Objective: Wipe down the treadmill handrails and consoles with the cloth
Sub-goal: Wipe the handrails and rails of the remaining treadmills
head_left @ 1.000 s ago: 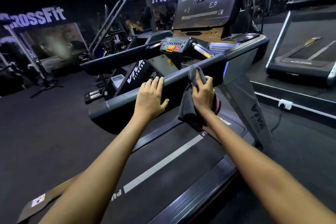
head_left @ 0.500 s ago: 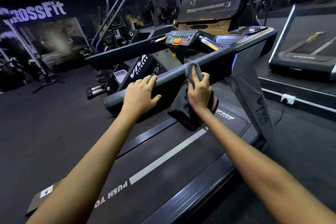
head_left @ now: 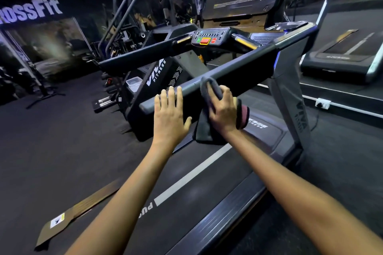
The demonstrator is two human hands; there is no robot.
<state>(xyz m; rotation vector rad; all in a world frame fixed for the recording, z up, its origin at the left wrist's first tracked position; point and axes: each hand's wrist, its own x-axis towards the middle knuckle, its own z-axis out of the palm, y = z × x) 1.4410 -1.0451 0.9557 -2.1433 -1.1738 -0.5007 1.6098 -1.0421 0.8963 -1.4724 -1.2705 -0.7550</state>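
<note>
Right hand [head_left: 222, 109] clutches cloth [head_left: 209, 93] on handrail [head_left: 238, 64]; left hand [head_left: 170, 116] flat, released; "VIVA FITNESS" [head_left: 155, 73]

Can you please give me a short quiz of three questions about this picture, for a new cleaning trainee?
1. Multiple choice: the right hand presses the grey cloth on which part?
A. the near handrail
B. the button panel
C. the running belt

2. True or false: the left hand also holds a cloth.

3. Fill in: the widest button on the button panel, the red one with a yellow border, sits between a green button and a ____ button.

Key:
1. A
2. False; it lies open and flat on the handrail, fingers over the top.
3. red
</note>
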